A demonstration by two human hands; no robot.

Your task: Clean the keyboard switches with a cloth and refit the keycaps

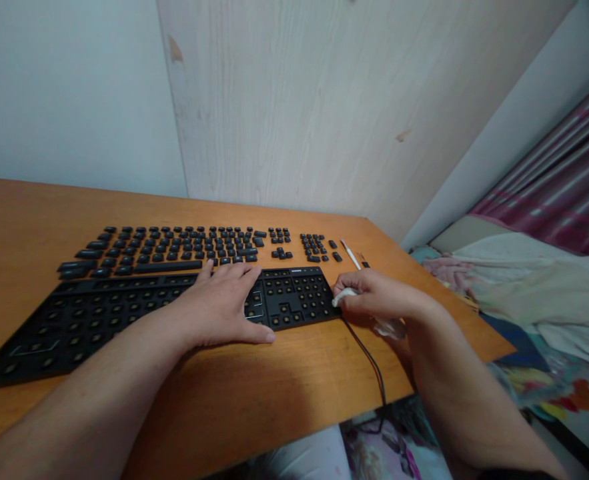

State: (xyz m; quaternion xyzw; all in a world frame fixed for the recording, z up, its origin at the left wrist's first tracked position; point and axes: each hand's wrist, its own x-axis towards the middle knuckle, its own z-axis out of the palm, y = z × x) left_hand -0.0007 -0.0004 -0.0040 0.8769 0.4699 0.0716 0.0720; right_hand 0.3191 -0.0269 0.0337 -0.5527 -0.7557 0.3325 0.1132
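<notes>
A black keyboard base (99,313) with all its keycaps off lies across the wooden desk (284,393). My left hand (221,303) rests flat on it, fingers stretched out, holding it down. My right hand (374,297) is closed on a small white cloth (343,295) and presses it against the keyboard's right edge. The removed black keycaps (184,248) lie in rows behind the keyboard, laid out in keyboard order. The black cable (369,360) runs from the keyboard's right end over the desk's front edge.
A thin white stick (350,253) lies at the desk's back right next to the keycaps. A pale wooden panel (324,100) and a white wall stand behind. A bed with crumpled bedding (534,280) lies to the right of the desk.
</notes>
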